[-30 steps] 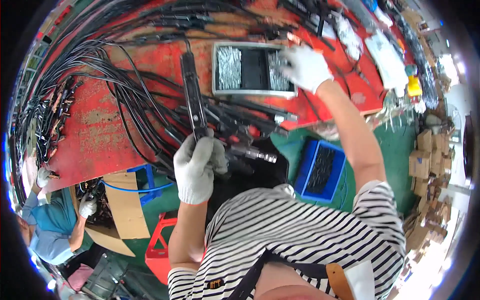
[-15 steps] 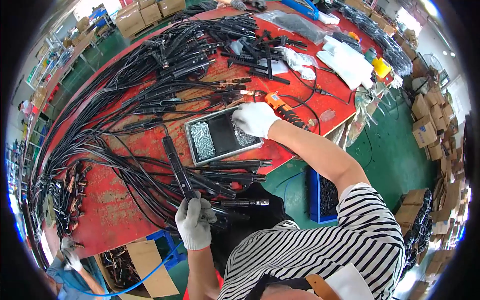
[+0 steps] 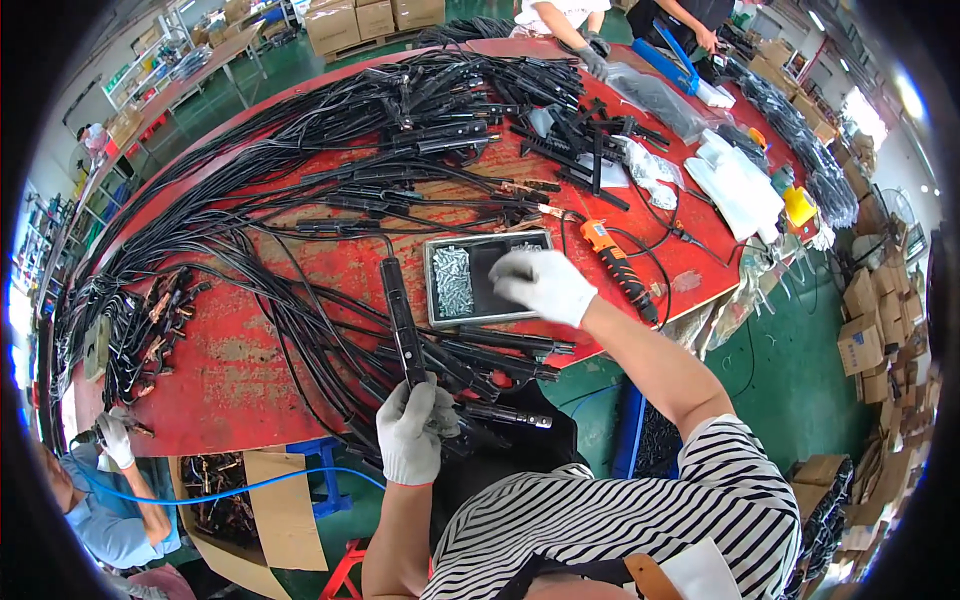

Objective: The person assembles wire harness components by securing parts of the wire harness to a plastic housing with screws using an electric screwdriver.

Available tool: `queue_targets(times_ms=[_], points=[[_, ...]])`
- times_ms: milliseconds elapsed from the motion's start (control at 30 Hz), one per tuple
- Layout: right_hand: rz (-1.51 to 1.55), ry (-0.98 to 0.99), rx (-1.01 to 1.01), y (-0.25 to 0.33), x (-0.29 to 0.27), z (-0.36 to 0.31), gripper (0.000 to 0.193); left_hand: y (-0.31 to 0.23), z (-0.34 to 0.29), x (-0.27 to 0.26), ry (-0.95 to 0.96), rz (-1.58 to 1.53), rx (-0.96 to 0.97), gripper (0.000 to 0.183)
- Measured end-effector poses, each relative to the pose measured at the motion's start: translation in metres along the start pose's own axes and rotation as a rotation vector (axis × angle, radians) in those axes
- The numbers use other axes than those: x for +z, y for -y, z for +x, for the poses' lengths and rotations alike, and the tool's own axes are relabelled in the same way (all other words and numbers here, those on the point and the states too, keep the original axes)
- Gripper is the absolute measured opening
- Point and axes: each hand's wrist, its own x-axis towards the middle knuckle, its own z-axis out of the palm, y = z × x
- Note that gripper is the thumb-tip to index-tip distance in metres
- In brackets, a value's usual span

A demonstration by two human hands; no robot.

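spreading out around the metal tray [image 3: 484,258], the red table [image 3: 230,400] is filling most of the view, its near edge passing just below the tray and climbing away to the right. past that edge, right of the tray, green floor [image 3: 790,340] is giving open room. black cables [image 3: 290,340] are sweeping thickly left of the tray, and their ends are crowding the space just below it. the right hand [image 3: 548,285], in a pale glove, is hovering over the tray's right half with fingers bent and close together; i cannot tell whether it is pinching anything. the left hand [image 3: 410,435], also gloved, is gripping the lower end of a black handle [image 3: 403,320] below and left of the tray. that handle is pointing up along the tray's left wall, a narrow red strip showing between them. an orange-and-black power tool [image 3: 618,268] is lying right of the tray. silver screws [image 3: 453,283] are filling the tray's left compartment.
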Motion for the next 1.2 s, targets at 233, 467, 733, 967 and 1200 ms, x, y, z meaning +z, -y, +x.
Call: queue_targets(times_ms=[233,467,733,967,1200], points=[[0.049,0.204,-0.224,0.066,0.05,-0.042,0.023,0.0,0.002,0.022,-0.019,-0.002,0.009,0.022],[0.088,0.104,-0.147,0.078,0.073,-0.053,0.029,0.011,0.011,0.013,0.012,0.004,0.035,0.02],[0.56,0.508,0.341,0.074,0.053,-0.039,0.037,0.005,0.01,0.016,0.04,0.023,0.001,0.022],[0.639,0.396,0.289,0.06,0.071,-0.05,0.028,0.016,0.004,0.006,0.057,0.011,-0.017,0.029],[0.802,0.202,0.383,0.084,0.054,-0.05,0.023,0.011,0.009,0.01,0.106,0.041,-0.069,0.029]])
